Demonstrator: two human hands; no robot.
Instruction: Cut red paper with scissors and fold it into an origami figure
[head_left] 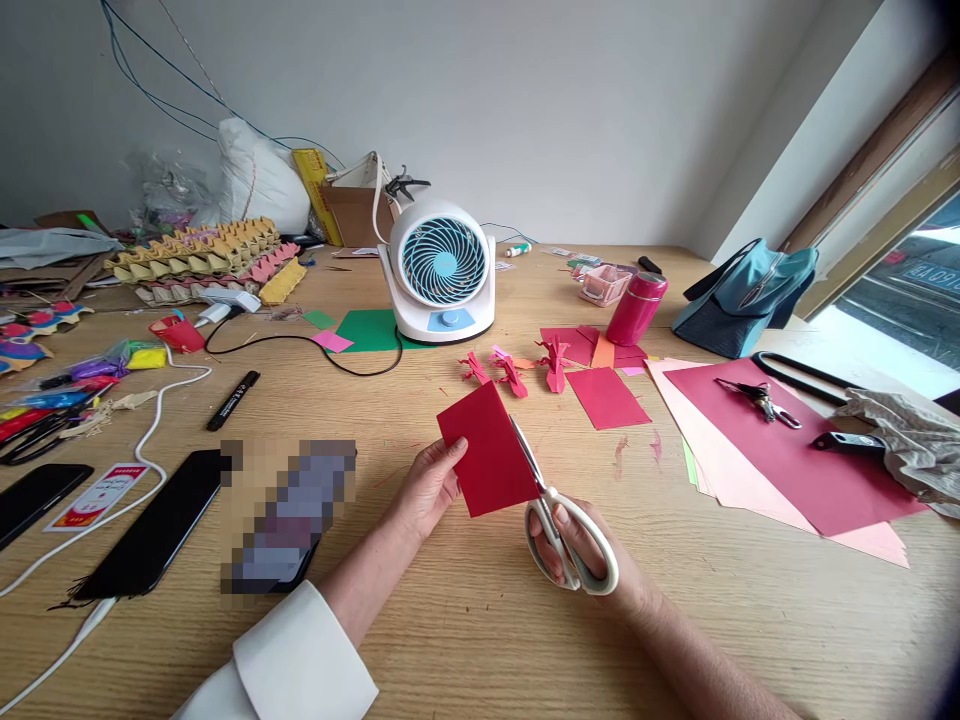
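In my left hand is a red sheet of paper, pinched at its left edge with the thumb on top. My right hand grips a pair of scissors with pale grey handles, fingers through the loops. The blades lie along the right edge of the paper, pointing away from me. Just beyond the sheet, several small red folded-paper figures stand on the table. A flat red paper piece lies to their right.
A white fan stands at the back centre, a pink flask and blue bag right of it. Large coloured sheets bear keys. Phones, a marker and a white cable lie left.
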